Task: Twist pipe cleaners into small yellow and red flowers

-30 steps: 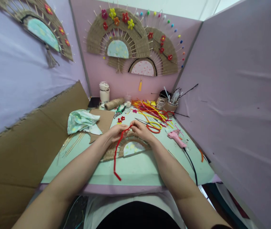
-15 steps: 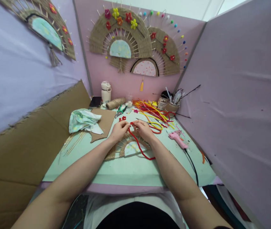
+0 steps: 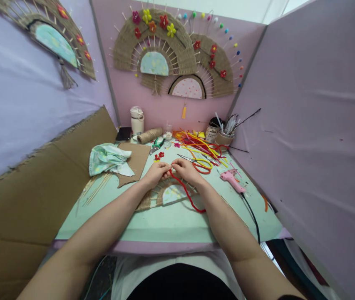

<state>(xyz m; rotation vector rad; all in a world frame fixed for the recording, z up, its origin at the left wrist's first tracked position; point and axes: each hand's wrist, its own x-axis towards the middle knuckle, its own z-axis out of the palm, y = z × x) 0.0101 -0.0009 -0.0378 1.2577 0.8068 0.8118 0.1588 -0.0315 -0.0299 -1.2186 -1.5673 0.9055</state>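
A red pipe cleaner [image 3: 187, 191] runs from my fingertips and curves down toward my right forearm. My left hand [image 3: 157, 173] pinches its upper end, and my right hand [image 3: 184, 168] grips it right alongside, fingertips nearly touching. The bit between the fingers is mostly hidden. Under both hands lies a twine-woven fan [image 3: 146, 202] with a pale floral half-circle [image 3: 174, 194] at its centre; my hands cover its upper part. Small red flowers [image 3: 159, 156] rest just beyond my left hand. Scissors [image 3: 199, 163] with yellow and orange handles lie beyond my right hand.
A pink glue gun [image 3: 232, 181] with a black cord lies at right. Colourful pipe cleaners [image 3: 196, 143] are heaped at the back. Left are crumpled floral cloth [image 3: 110, 159], cardboard [image 3: 140, 156] and thin sticks [image 3: 99, 187]. Green-handled pliers [image 3: 157, 146], a twine roll [image 3: 150, 136] and a bottle [image 3: 137, 121] stand behind.
My hands have drawn slightly closer and lower, and the red piece that showed between my fingertips is now mostly covered. The pipe cleaner's loose length has shifted a little right.
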